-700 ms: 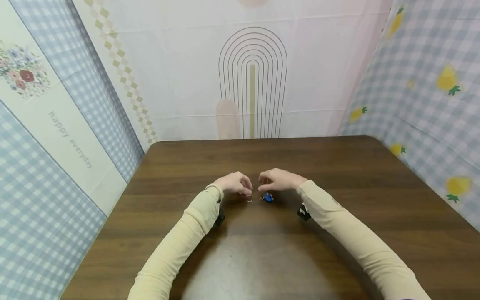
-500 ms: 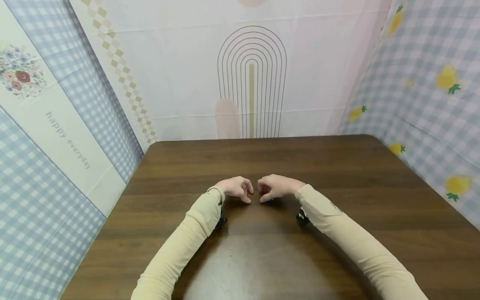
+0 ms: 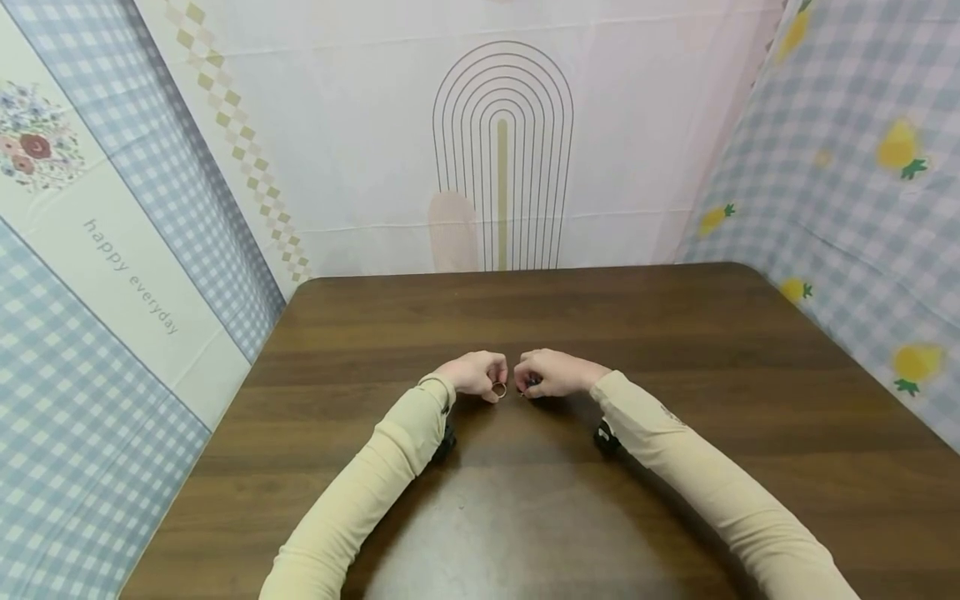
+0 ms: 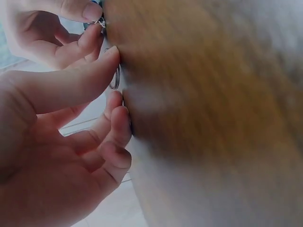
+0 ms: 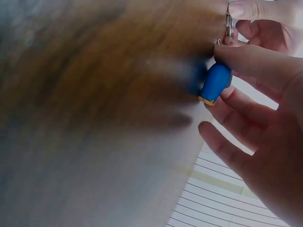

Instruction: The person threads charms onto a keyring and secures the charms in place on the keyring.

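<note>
Nearest you, your cream left sleeve (image 3: 360,492) and right sleeve (image 3: 723,467) reach in from the lower edge of the head view over the dark wood-grain bench (image 3: 480,517). A black wrist device sits under each cuff, one at the left (image 3: 446,442), one at the right (image 3: 606,437).

Beyond these, your left hand (image 3: 474,372) pinches a metal split ring (image 5: 229,28) between thumb and forefinger; its other fingers bend loosely. Your right hand (image 3: 558,372) faces it, thumb and fingers pinching the small metal link (image 5: 218,42) of a blue charm (image 5: 217,81). The charm, orange-yellow at one end, sits between your right thumb and the bent fingers, close over the bench; contact with the surface: cannot tell. Ring and link lie near each other, with a gap between in the head view.

Farther off, past the bench's rounded far corners, a white cloth (image 3: 637,125) carries a lined arch print (image 3: 502,158). Blue-checked cloths flank it: left (image 3: 67,350) lettered "happy everyday", right (image 3: 840,233) with yellow pineapples.
</note>
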Tool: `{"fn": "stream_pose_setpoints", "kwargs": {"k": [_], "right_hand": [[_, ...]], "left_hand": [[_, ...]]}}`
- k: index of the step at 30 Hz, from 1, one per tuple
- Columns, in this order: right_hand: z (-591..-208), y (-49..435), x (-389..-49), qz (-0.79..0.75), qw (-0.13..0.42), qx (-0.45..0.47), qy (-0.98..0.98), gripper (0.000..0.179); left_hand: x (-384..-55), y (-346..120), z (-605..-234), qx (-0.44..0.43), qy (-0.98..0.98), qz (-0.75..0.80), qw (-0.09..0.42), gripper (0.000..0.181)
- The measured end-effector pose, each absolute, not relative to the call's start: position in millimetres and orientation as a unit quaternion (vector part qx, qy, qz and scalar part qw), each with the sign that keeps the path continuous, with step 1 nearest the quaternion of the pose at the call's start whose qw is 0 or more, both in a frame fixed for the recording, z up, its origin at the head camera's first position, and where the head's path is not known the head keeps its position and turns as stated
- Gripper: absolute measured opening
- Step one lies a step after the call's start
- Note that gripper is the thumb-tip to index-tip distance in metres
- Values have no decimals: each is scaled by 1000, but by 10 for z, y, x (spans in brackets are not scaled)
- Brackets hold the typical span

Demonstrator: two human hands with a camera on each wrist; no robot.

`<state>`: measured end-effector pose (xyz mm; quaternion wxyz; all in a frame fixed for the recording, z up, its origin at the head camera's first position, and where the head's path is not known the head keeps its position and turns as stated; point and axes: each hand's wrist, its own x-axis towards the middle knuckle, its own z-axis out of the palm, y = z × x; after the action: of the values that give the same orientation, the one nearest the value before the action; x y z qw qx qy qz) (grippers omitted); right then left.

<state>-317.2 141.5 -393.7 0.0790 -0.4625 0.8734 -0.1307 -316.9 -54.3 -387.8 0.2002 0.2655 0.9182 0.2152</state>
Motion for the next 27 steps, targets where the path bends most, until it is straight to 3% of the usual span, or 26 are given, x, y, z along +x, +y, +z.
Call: {"fn": "stream_pose_setpoints", "kwargs": {"k": [7, 12, 27], "right_hand": [[-3952, 1442, -3204, -172, 87, -423, 885, 8], [-3978, 1483, -3225, -216, 64, -396, 890, 7], [-3856, 1476, -3110, -363, -21, -294, 884, 8]], "left_hand": [[-3189, -550, -3899, 275, 914, 237, 181, 25], [-3193, -586, -3893, 261, 908, 278, 173, 23], [-3188, -633, -3946, 170, 779, 592, 120, 12]]}}
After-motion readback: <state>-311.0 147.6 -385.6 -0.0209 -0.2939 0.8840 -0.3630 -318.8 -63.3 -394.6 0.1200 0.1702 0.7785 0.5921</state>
